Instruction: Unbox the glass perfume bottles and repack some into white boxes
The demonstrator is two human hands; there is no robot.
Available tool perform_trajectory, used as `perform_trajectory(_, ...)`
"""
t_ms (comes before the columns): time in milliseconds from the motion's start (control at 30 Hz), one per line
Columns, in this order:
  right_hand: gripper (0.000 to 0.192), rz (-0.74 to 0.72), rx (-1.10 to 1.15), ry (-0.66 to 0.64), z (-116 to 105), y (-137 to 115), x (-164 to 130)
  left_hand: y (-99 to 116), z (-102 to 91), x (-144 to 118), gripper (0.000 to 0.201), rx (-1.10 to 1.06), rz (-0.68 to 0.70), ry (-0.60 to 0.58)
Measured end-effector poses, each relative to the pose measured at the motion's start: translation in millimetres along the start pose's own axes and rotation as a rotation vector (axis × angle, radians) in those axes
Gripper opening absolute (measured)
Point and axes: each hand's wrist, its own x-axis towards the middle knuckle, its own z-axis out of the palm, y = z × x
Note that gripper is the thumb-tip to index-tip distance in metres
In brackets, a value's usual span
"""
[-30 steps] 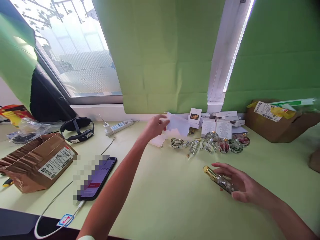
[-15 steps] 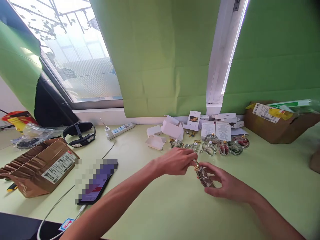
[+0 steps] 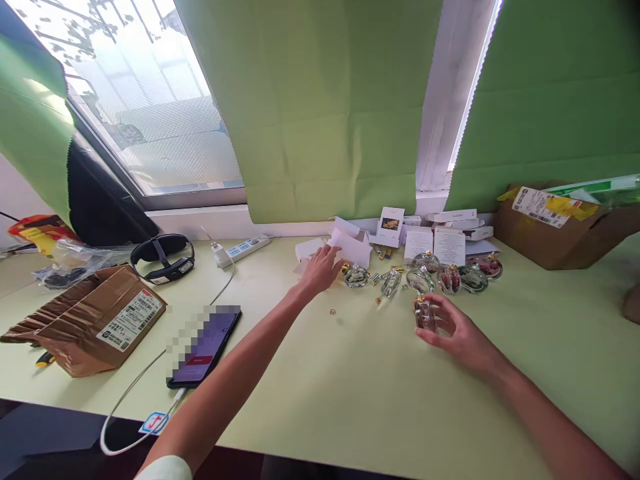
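Green blinds hung over the pale green desk (image 3: pixel 350 400), where a row of small glass bottles (image 3: pixel 450 278) stood before the white boxes (image 3: pixel 440 243). From the head camera, my right hand (image 3: pixel 457 330) curled round a small glass bottle (image 3: pixel 425 313), holding it upright on the desk so it would not tip. My left hand (image 3: pixel 323 267) reached far forward, fingers loosely spread on a folded white box (image 3: pixel 350 248), apart from a tiny gold piece (image 3: pixel 333 311).

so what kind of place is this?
Likely a home or small-office packing desk by a window: shipping cartons with labels, small white product boxes, and a row of glass bottles on a green table.
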Motion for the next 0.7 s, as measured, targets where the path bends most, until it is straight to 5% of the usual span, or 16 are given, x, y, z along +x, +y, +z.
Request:
perform_trajectory(133,0.073,-0.046,-0.179,0.078,-5.6,7.7,2.2,1.2,7.7,-42.6,0.032,-0.102,0.094,0.175)
perform_trajectory(333,0.077,-0.196,-0.191,0.011,1.3,14.0,20.6,-35.6,44.9,-113.9,0.038,-0.071,-0.123,0.097)
perform_trajectory(533,0.091,-0.223,-0.312,-0.031,12.1,7.3,19.4,-36.0,48.6,-129.0,0.042,-0.218,-0.019,-0.081)
perform_trajectory(633,0.094,-0.217,-0.362,0.036,-7.3,-8.0,3.9,-35.4,36.0,-128.4,0.040,-0.189,0.029,-0.056)
perform_trajectory(700,0.078,-0.191,-0.364,0.168,-32.7,-26.8,4.6,-44.0,28.5,-127.5,0.038,-0.116,-0.037,0.041)
